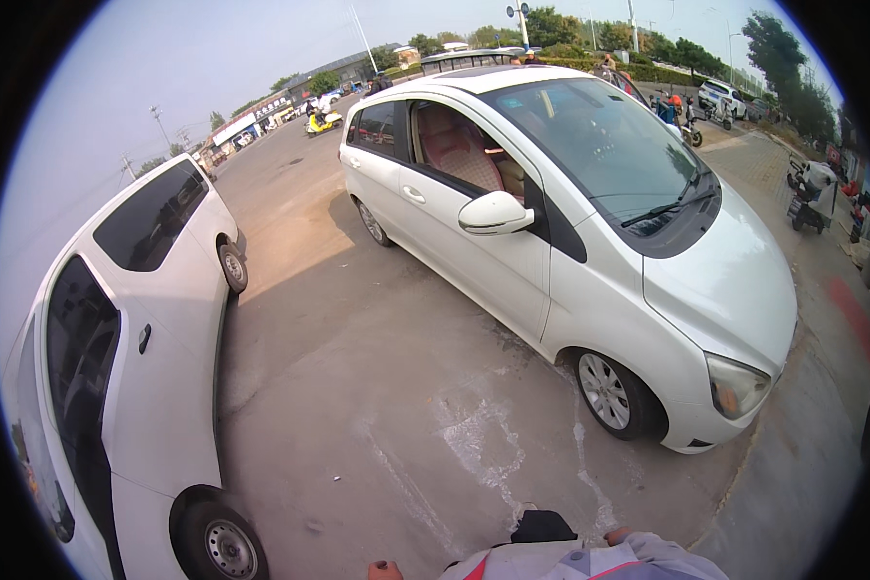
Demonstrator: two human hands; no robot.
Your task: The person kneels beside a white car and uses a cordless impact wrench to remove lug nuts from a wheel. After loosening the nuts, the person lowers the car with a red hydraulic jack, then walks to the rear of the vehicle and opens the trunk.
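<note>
At the lower edge, just left of my body, a small part of my left hand (385, 571) shows, cut off by the picture's rim. My right hand (618, 535) peeks out past a grey sleeve (672, 553). Too little of the fingers shows to tell whether either hand is open or closed, and I see no object in them. Ahead to the right stands a white hatchback car (498, 266), its front side window down and a patterned red seat cover (454, 150) inside. Both hands are apart from it.
A white van (164, 367) with dark windows stands on the left. Between the vehicles lies concrete (329, 387) with whitish streaks. Farther off are a yellow scooter (324, 123) with a rider, a white SUV (720, 97) and parked bikes. A paved strip runs along the right.
</note>
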